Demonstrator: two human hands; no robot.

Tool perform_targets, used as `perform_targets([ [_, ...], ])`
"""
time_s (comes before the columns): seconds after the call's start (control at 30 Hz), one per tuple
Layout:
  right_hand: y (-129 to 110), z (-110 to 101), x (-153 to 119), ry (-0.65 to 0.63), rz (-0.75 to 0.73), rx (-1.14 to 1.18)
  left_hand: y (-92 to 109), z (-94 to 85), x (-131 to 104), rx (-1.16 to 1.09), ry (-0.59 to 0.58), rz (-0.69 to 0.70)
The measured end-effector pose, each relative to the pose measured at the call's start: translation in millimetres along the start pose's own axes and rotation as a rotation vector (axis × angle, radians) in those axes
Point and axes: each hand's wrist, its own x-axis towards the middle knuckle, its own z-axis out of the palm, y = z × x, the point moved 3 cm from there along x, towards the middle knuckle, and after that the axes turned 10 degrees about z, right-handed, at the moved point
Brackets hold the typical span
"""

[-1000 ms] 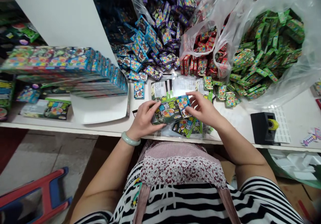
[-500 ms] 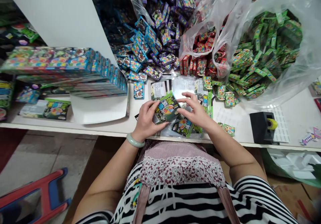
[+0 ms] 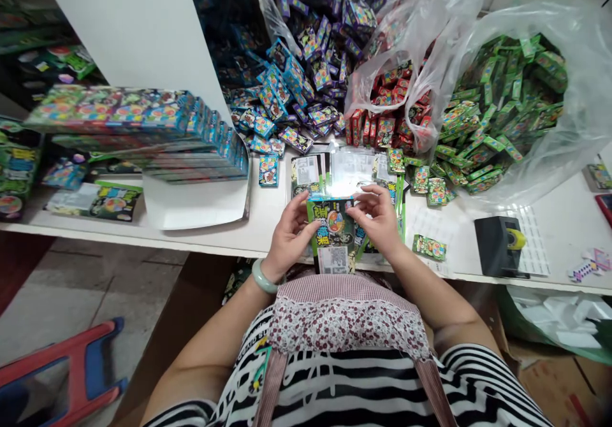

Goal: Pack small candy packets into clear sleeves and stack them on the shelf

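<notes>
A black and green printed packaging card (image 3: pixel 333 248) is held upright in front of my apron, its printed face and a pale text panel turned toward me. My left hand (image 3: pixel 289 232) is closed on its left edge, thumb in front and fingers behind. At the right edge, my right hand (image 3: pixel 381 223) pinches the card near its upper corner. A thin blue strip shows along the top edge; what it belongs to is hidden. More printed cards (image 3: pixel 306 171) lie flat on the table behind, partly covered by glossy clear plastic.
Stacked rows of small boxes (image 3: pixel 201 137) stand in a white tray (image 3: pixel 191 207) at left. Loose blue boxes (image 3: pixel 272 92), red boxes (image 3: pixel 385 130) and bagged green boxes (image 3: pixel 507 102) fill the back. A black tape dispenser (image 3: pixel 495 245) stands at right; a red-blue stool (image 3: pixel 62 363) is below left.
The card has been turned from a tilted position to upright and drawn toward me. My right hand, with fingers spread before, now pinches its right edge. The view has shifted slightly.
</notes>
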Motion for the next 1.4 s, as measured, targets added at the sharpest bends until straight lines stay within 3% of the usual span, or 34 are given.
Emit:
perform_targets([
  [0.13,17.8,12.4,-14.1,0.098,0.009,0.013,-7.7,-5.4,-7.9,-0.019,-0.03,-0.042],
  [0.43,18.6,14.4,-16.6,0.162,-0.02,0.026,-8.5,-7.3,-3.5,-0.043,-0.052,-0.035],
  [0.7,17.6,7.5,-17.4,0.177,-0.179,-0.122,-11.9,-8.3,-2.1,-0.06,-0.124,-0.059],
  [0.93,24.3,6.8,-18.7,0.228,-0.174,-0.137,-11.2,-4.1,-1.6,-0.08,-0.101,-0.059],
  [1.0,24.3,6.3,-14.8,0.174,-0.096,-0.067,-10.0,-4.5,-1.5,-0.105,-0.094,-0.071],
  [1.13,12.6,1.3,-1.8,-0.083,0.054,0.041,-5.1,-7.5,2.1,-0.138,-0.09,-0.067],
  [1.27,-11.0,-7.4,6.3,-0.214,-0.039,-0.157,5.8,-8.8,15.2,-0.09,0.039,0.003],
  [1.4,-24.9,-10.3,8.3,-0.176,-0.125,-0.197,14.9,-3.1,29.4,-0.074,0.115,0.034],
])
